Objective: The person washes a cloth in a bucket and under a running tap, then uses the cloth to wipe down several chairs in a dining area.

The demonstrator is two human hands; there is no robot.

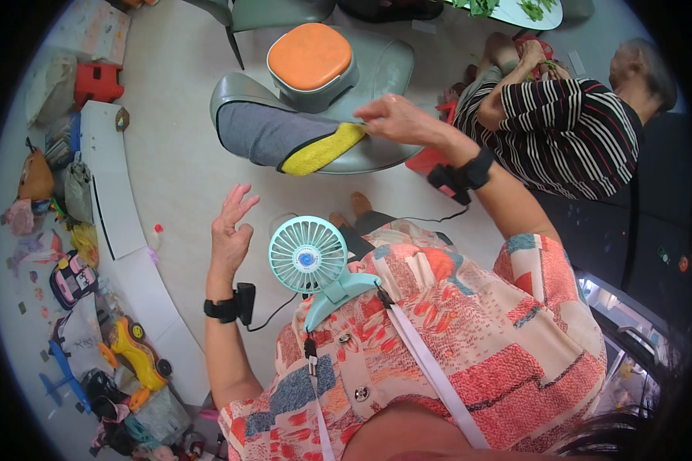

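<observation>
A grey cloth with a yellow underside (271,132) lies along the curved backrest of a grey-green chair (386,152). One end is turned over, so a yellow strip shows. My right hand (395,120) is at that yellow end, its fingertips touching or just over the corner; whether they pinch it is unclear. My left hand (230,230) is raised over the floor, left of the fan, fingers spread and nothing in it. On the chair's seat stands a small stool with an orange top (309,56). A mint-green handheld fan (307,253) hangs on a white lanyard at my chest.
To the right sits a person in a striped shirt (559,129), handling something green. Leafy greens (481,7) lie on a white table (516,16). Along the left, a low white cabinet (115,190) borders toys, bags and a yellow toy car (138,354). Another chair (282,14) stands behind.
</observation>
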